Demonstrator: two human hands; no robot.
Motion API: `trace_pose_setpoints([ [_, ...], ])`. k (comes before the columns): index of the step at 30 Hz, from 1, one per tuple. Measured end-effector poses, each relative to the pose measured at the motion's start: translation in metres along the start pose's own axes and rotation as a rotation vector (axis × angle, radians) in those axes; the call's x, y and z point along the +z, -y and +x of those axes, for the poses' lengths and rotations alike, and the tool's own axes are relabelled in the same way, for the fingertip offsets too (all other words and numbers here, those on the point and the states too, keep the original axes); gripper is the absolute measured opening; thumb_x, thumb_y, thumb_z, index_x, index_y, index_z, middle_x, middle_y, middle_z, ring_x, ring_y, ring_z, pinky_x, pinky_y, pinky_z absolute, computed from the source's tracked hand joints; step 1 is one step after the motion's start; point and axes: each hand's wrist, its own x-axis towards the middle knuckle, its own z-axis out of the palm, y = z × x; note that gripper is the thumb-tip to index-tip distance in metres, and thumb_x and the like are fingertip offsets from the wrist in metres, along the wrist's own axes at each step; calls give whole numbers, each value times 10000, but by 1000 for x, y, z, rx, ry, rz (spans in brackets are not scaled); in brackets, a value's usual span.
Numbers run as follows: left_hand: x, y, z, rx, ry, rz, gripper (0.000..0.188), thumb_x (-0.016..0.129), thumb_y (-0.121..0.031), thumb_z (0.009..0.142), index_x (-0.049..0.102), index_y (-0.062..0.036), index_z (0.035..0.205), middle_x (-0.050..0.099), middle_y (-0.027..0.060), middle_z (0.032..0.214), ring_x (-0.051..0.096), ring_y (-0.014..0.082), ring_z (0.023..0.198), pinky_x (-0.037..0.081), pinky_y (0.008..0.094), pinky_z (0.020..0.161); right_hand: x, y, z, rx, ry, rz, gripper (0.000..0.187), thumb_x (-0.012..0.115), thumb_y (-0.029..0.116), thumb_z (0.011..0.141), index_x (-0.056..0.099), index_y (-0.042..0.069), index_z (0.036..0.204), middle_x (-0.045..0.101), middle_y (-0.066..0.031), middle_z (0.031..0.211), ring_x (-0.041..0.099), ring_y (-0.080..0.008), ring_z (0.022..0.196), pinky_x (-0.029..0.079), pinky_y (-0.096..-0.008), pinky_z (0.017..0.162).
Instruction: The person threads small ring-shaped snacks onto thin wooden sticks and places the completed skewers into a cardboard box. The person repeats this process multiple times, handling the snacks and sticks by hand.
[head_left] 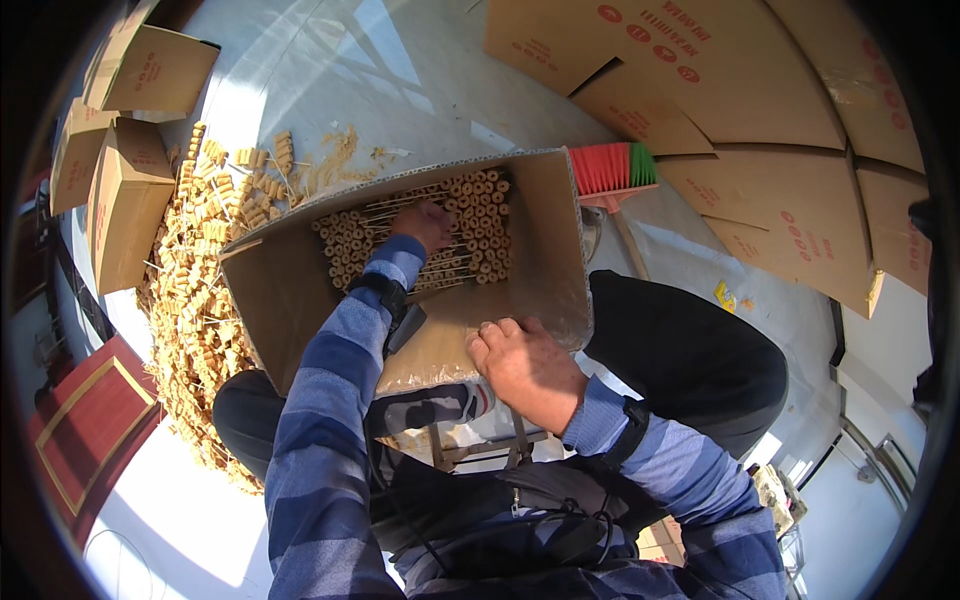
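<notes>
A tilted, open cardboard box (400, 374) stands between my legs. Inside lie rows of skewers (486, 215), tan ring-shaped pieces threaded on thin sticks. The ringed ends are stacked to the left and right, and bare sticks run across the middle. My left hand (425, 226) reaches into the box and rests on those sticks, its fingertips hidden. My right hand (525, 368) grips the near wall, fingers curled over the rim close to its right corner.
A big pile of loose skewers (195, 290) covers the floor at left. Cartons (135, 195) stand behind it. Large cardboard boxes (700, 80) fill the upper right. A red and green broom (605, 170) lies beyond the box, and a red panel (95, 430) sits at lower left.
</notes>
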Motion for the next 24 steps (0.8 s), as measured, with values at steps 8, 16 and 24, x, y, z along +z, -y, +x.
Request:
trace_pose_setpoints([
  [8, 10, -11, -16, 25, -31, -52, 235, 732, -83, 891, 640, 30, 1075, 696, 163, 983, 722, 261, 842, 646, 372, 759, -2, -5, 5, -44, 56, 90, 439, 524, 113, 865, 563, 2, 1288, 635, -122, 1151, 606, -255, 1080, 472, -375, 985],
  [16, 17, -6, -11, -18, 110, -286, 240, 686, -53, 908, 611, 36, 1118, 694, 174, 989, 725, 270, 810, 645, 380, 719, -1, -4, 7, -49, 78, 97, 419, 527, 114, 872, 568, 9, 1276, 633, -122, 1179, 602, -256, 1098, 478, -375, 997],
  [24, 34, 2, 11, 63, -46, 97, 269, 665, -93, 920, 584, 39, 1140, 685, 179, 942, 703, 299, 732, 616, 396, 641, 5, -4, 5, -24, 48, 144, 409, 536, 122, 865, 579, 13, 1256, 635, -121, 1172, 600, -257, 1105, 481, -386, 1004],
])
